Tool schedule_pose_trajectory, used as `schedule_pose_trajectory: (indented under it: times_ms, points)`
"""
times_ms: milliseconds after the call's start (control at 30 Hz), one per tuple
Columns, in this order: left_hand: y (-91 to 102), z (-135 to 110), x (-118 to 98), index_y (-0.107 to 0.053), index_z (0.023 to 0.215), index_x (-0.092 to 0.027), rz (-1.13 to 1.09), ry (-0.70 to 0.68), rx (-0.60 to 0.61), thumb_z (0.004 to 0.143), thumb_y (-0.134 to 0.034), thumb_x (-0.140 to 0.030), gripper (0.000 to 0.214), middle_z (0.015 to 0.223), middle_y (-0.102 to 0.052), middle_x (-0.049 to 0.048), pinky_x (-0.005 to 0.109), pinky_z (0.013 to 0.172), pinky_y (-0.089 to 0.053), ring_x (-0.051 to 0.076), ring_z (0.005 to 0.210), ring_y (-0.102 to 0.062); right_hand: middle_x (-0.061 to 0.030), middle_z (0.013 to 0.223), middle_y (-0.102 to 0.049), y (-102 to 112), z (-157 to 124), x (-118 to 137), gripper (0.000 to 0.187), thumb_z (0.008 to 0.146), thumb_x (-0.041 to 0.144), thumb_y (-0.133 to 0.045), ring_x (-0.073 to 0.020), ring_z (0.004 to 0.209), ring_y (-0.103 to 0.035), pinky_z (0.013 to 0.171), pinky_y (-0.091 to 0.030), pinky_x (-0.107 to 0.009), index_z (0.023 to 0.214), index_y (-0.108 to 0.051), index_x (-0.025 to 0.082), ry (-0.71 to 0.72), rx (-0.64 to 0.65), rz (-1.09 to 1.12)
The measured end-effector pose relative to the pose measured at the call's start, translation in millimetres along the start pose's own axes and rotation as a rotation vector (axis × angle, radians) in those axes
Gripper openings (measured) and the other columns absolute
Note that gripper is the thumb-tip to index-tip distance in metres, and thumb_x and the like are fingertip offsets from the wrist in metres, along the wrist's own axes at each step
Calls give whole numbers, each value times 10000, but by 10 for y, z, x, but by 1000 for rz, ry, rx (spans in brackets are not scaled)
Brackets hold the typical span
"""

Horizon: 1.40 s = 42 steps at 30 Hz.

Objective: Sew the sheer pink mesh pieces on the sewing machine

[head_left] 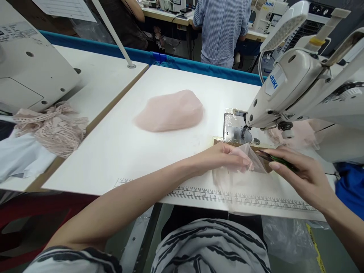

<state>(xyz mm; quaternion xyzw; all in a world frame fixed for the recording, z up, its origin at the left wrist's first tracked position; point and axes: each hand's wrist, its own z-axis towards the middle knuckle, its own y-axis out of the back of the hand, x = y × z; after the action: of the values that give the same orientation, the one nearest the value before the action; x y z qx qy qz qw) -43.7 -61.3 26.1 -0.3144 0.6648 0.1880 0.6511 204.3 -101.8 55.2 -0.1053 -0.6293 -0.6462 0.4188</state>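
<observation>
My left hand (227, 157) pinches a sheer pale pink fabric piece (241, 178) on the white sewing table (119, 144), just in front of the needle plate (233, 127). My right hand (298, 172) is closed on a small green tool (280, 160), its dark tip touching the fabric near my left fingertips. The white JUKI sewing machine (301, 83) stands over the plate at the right. A stack of pale pink fabric pieces (170, 110) lies in the middle of the table, apart from both hands.
A ruler strip (199, 193) runs along the table's front edge. Pink lace (54, 129) is heaped at the left beside another machine (25, 68). A person in a striped shirt (222, 26) sits at the back. A lamp (284, 24) hangs above the machine.
</observation>
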Motion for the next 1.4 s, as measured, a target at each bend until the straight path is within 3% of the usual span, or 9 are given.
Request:
schedule_pose_trajectory:
  times_ms: [133, 233, 400, 700, 800, 900, 1033, 1267, 1400]
  points:
    - [-16, -7, -13, -749, 859, -231, -39, -63, 101, 928, -625, -284, 152, 938, -734, 27, 412, 1023, -483, 166, 965, -676, -75, 1140, -675, -110, 132, 62, 408, 893, 478, -653, -169, 735, -605, 525, -458, -281, 1275, -661, 335, -128, -30, 103]
    - [-39, -20, -38, -723, 882, -217, -94, -64, 153, 958, -580, -269, 170, 913, -745, 37, 421, 1007, -487, 169, 930, -691, -22, 772, -623, -174, 224, 55, 420, 950, 506, -550, -121, 546, -463, 487, -385, -274, 1285, -642, 270, -224, 48, 252]
    - [-68, -30, -73, -699, 843, -209, -87, -29, 181, 975, -555, -275, 206, 840, -736, 29, 389, 941, -513, 155, 862, -695, 72, 511, -277, -247, 278, -40, 444, 909, 574, -586, -82, 471, -257, 471, -247, -269, 691, -604, 187, -292, 165, 514]
    - [-102, -22, -11, -655, 842, -160, -26, -6, 69, 843, -738, -238, 114, 758, -683, 1, 316, 802, -536, 115, 730, -666, 44, 565, -431, -177, 251, 64, 353, 816, 567, -700, -93, 487, -331, 453, -274, -260, 793, -702, 214, -236, -70, 386]
    - [-141, -13, 41, -647, 844, -155, 207, -141, -167, 832, -730, -215, 103, 783, -674, 5, 259, 694, -514, 107, 704, -634, 17, 618, -562, -137, 158, 155, 244, 871, 475, -679, -108, 511, -427, 461, -332, -262, 791, -731, 250, -110, -89, 326]
    - [-169, -9, 98, -649, 869, -164, 487, -414, -372, 855, -689, -169, 43, 823, -689, 15, 231, 650, -508, 110, 723, -629, 3, 714, -683, -141, 26, 243, 135, 887, 382, -683, -119, 558, -545, 483, -410, -250, 856, -766, 280, 12, 78, 355]
    - [-166, -17, 134, -660, 878, -181, 721, -775, -420, 911, -625, -133, 68, 827, -713, 17, 214, 669, -539, 107, 747, -664, -11, 716, -693, -146, -109, 257, 124, 894, 345, -679, -129, 601, -601, 515, -454, -246, 885, -779, 272, 44, 319, 419]
    - [-182, -45, 119, -699, 776, -212, 869, -890, -321, 916, -626, -153, 169, 814, -707, 16, 202, 626, -545, 110, 723, -683, 7, 677, -622, -118, -74, 115, 101, 862, 342, -719, -120, 516, -476, 441, -387, -269, 955, -758, 334, 43, -168, 257]
    - [-227, -51, 120, -704, 735, -205, 683, -781, -329, 921, -638, -169, 201, 787, -669, 20, 194, 622, -534, 99, 700, -661, -10, 761, -640, -252, -4, 130, 170, 871, 234, -702, -135, 623, -563, 519, -458, -274, 1021, -746, 301, 213, -193, 276]
